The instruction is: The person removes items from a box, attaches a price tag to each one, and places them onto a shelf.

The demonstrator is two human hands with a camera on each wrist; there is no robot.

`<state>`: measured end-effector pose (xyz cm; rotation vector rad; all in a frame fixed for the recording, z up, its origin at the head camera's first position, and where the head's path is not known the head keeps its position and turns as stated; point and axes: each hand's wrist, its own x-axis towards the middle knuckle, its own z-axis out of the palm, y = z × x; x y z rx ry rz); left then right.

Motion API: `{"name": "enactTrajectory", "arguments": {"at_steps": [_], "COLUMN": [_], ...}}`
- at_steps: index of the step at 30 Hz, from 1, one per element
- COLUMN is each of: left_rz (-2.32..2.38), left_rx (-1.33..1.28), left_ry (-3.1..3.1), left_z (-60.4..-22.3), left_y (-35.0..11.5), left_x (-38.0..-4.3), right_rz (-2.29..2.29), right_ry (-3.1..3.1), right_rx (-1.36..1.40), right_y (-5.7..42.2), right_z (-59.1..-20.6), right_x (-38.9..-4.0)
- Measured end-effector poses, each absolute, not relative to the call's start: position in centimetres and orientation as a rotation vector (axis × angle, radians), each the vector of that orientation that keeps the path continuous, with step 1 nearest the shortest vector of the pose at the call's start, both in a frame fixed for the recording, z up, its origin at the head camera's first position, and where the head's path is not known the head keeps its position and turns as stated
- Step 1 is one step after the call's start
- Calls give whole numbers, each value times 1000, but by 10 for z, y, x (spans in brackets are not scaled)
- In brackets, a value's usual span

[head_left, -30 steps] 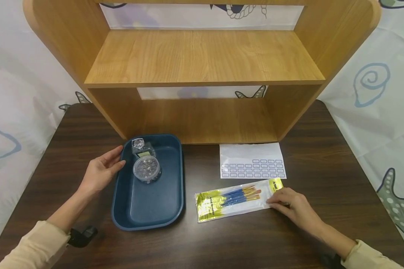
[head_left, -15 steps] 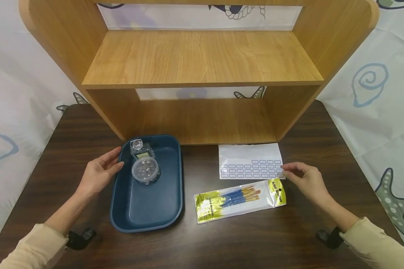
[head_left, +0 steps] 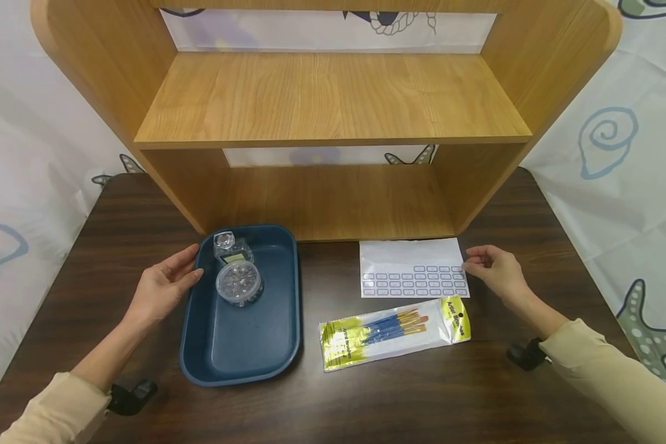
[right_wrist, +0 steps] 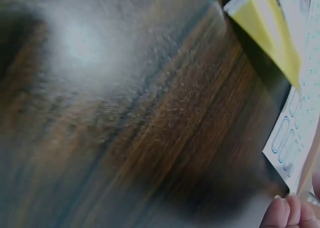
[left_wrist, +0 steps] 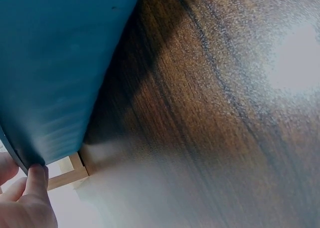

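My left hand (head_left: 163, 283) grips the left rim of a dark blue tray (head_left: 244, 351), the thumb over the edge; in the left wrist view fingers (left_wrist: 37, 183) pinch that rim. Inside the tray are a clear glass bottle (head_left: 240, 250) with a square stopper and a round clear-lidded container (head_left: 238, 281). At the right edge of a white sheet of blue-outlined labels (head_left: 405, 256), my right hand (head_left: 496, 271) pinches the paper between thumb and fingers. Just in front of the sheet lies a yellow-and-white packet of artist brushes (head_left: 394, 333), slanted on the table.
A wooden shelf unit (head_left: 333, 98) with two visible levels stands at the back of the dark wooden table (head_left: 366, 401). The tray and the sheet lie close to its lower front edge. A patterned white cloth (head_left: 605, 203) hangs around the table.
The right hand has let go of the brush packet's right end and moved up to the right edge of the label sheet. The left hand has stayed on the tray rim.
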<state>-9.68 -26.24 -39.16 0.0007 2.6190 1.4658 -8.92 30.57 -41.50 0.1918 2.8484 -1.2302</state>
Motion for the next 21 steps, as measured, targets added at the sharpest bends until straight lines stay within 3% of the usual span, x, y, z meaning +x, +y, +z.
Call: {"name": "enactTrajectory", "arguments": {"at_steps": [14,21], "left_rz": [1457,1721], "left_rx": [-67,-151], "left_ry": [2648,2702], "left_z": [-388,-375], "left_y": [-263,-255], "left_x": [-92,-87], "right_rz": [-985,-989], "right_ry": [2785,2798], "right_rx": [290,306], "right_y": [287,284], "right_z": [-417,-419], "right_x": [-110,-112]}}
